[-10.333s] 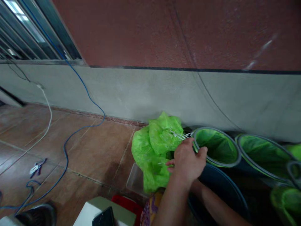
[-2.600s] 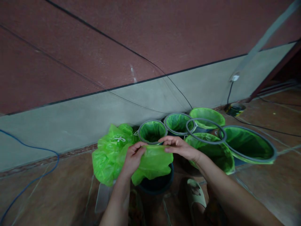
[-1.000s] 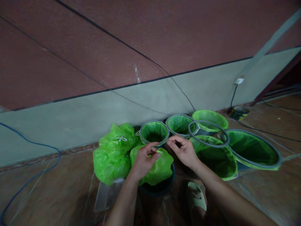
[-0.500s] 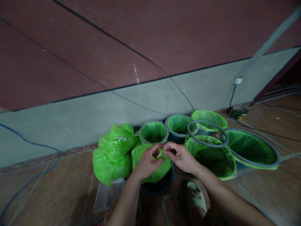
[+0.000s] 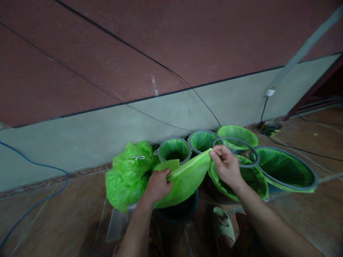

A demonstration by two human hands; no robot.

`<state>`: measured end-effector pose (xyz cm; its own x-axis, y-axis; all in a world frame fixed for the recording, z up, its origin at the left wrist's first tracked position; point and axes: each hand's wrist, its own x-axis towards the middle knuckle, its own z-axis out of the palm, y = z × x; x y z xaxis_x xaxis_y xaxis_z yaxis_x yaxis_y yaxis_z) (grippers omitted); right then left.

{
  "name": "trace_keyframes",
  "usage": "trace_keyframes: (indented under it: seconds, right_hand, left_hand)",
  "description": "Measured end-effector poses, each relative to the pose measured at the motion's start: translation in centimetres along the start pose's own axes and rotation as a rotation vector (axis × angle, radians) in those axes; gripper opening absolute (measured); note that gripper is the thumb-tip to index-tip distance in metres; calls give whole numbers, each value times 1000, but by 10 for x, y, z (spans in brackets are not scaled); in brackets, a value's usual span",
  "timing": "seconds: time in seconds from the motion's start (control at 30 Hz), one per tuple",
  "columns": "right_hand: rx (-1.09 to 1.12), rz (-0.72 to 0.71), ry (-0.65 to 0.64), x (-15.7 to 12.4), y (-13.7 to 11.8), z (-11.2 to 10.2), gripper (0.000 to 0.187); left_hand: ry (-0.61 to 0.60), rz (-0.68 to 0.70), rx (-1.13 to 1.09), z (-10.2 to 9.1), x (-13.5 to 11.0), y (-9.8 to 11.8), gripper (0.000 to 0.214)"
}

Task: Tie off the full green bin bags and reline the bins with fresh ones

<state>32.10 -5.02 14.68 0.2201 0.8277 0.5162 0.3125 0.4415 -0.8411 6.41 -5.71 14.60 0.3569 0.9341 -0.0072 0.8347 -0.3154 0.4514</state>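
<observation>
The two hands, close together over the bag half a second ago, have drawn apart, and the green plastic bag (image 5: 186, 176) is now stretched into a slanted band between them. The left hand (image 5: 158, 185) has its fingers (image 5: 163, 181) curled tight around the bag's lower end. The right hand (image 5: 226, 166) is higher and further right, with thumb and fingers pinched together on the bag's upper corner. The bag hangs just above the rim of a dark bin (image 5: 187, 210) on the floor (image 5: 59, 217), and its lower fold drapes over the bin's opening.

To the left, touching the bag, sits a tied bundle of green bags (image 5: 127, 175). Behind the bag, along the wall (image 5: 107, 125), stand small bins already lined in green (image 5: 174, 151). A loose grey ring (image 5: 250, 160) lies across a lined bin below the right hand. A sandal (image 5: 222, 221) shows beneath the right forearm. A blue cable (image 5: 34, 166) trails over the floor at the left.
</observation>
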Motion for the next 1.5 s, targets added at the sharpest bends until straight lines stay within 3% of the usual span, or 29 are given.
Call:
trace_keyframes:
  seconds: [0.2, 0.33, 0.43, 0.67, 0.87, 0.97, 1.2, 1.5]
  right_hand:
    - [-23, 1, 340, 17, 12, -22, 19]
    - [-65, 8, 472, 24, 25, -35, 22]
    - [-80, 15, 543, 26, 32, -41, 21]
    - [-38, 35, 665, 31, 37, -50, 15]
    - [62, 27, 646, 30, 36, -42, 14]
    - [81, 34, 616, 28, 33, -37, 17]
    - [32, 64, 567, 25, 30, -34, 18]
    - [12, 99, 553, 26, 39, -36, 23]
  left_hand:
    - [-25, -185, 268, 2, -9, -25, 39]
    - [-24, -369, 277, -5, -14, -35, 40]
    - [54, -436, 199, -13, -13, -42, 45]
    - [395, -214, -386, -24, -7, -57, 28]
    - [575, -361, -99, -21, -5, -47, 17]
    - [667, -356, -22, -19, -4, -42, 12]
    - [870, -284, -48, -21, -2, -37, 40]
    - [933, -273, -195, -32, -6, -43, 17]
